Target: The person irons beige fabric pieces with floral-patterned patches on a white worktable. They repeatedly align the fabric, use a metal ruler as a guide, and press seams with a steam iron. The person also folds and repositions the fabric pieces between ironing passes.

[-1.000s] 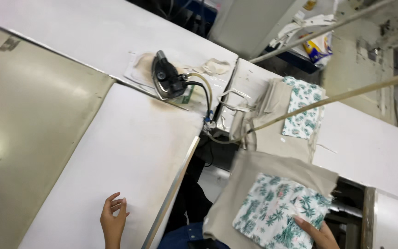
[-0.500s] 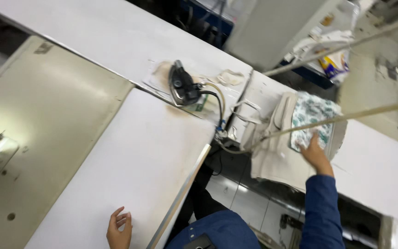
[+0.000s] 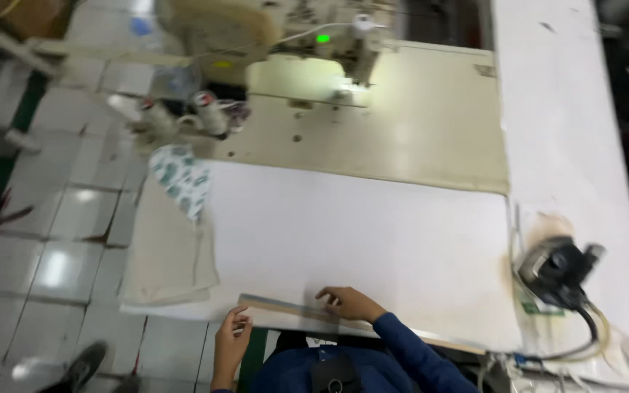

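Observation:
My left hand [image 3: 231, 336] hovers at the front edge of the white table [image 3: 373, 233], fingers loosely curled and apart, holding nothing. My right hand [image 3: 347, 302], in a dark blue sleeve, rests with fingers spread on a long pale strip [image 3: 285, 309] along that edge. A beige cloth [image 3: 172, 255] lies over the table's left end and hangs off it. Its top corner is folded back and shows a white lining with a green leaf print [image 3: 181, 178]. Neither hand touches the cloth.
A sewing machine [image 3: 293, 29] with a green light stands on a cream table [image 3: 402, 124] behind. Thread cones [image 3: 183, 113] sit at its left. A black iron [image 3: 558, 269] with a cord rests on a scorched pad at the right. Tiled floor lies to the left.
The view has swung round to face the sewing machine. My right hand has left the printed cloth it reached for and come back to the table's front edge beside my left hand.

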